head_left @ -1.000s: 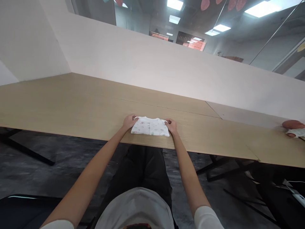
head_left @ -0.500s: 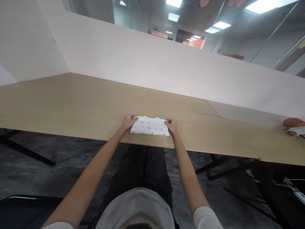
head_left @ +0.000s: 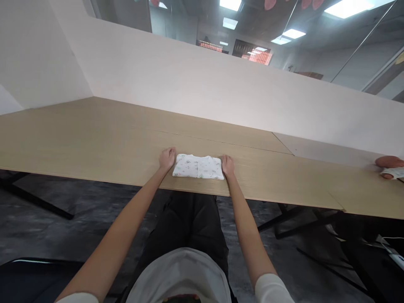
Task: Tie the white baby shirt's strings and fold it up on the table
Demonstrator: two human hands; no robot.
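1. Your folded white garment [head_left: 198, 166] lies flat on the counter [head_left: 94, 143], close to the front edge and between your two hands. A small scattered print covers it, its neckline is at the side away from you, and a faint line runs down its middle.
2. Your left hand [head_left: 167, 159] is just beside the garment's left end, with a narrow strip of counter between them. Its fingers look curled inward, and it pinches no cloth; you cannot tell from this view how tightly the fingers close.
3. Your right hand [head_left: 228, 166] is at the garment's right end, its fingers also bent in. Whether it touches the fabric edge, or how firmly its fingers are pressed together, cannot be told.
4. Both your forearms [head_left: 126, 229] reach forward over the counter's front edge, coming out of white sleeves [head_left: 271, 288].
5. Below you are your grey top [head_left: 179, 273] and dark trousers [head_left: 192, 223], with the dark floor [head_left: 94, 227] around them.
6. Far to your right, well apart from the garment, a reddish-brown object [head_left: 389, 161] sits on the counter with something white [head_left: 394, 173] against it.
7. Behind the counter stands a pale wall [head_left: 189, 88], with glass [head_left: 195, 25] above it and lit ceiling panels [head_left: 349, 8] in view.
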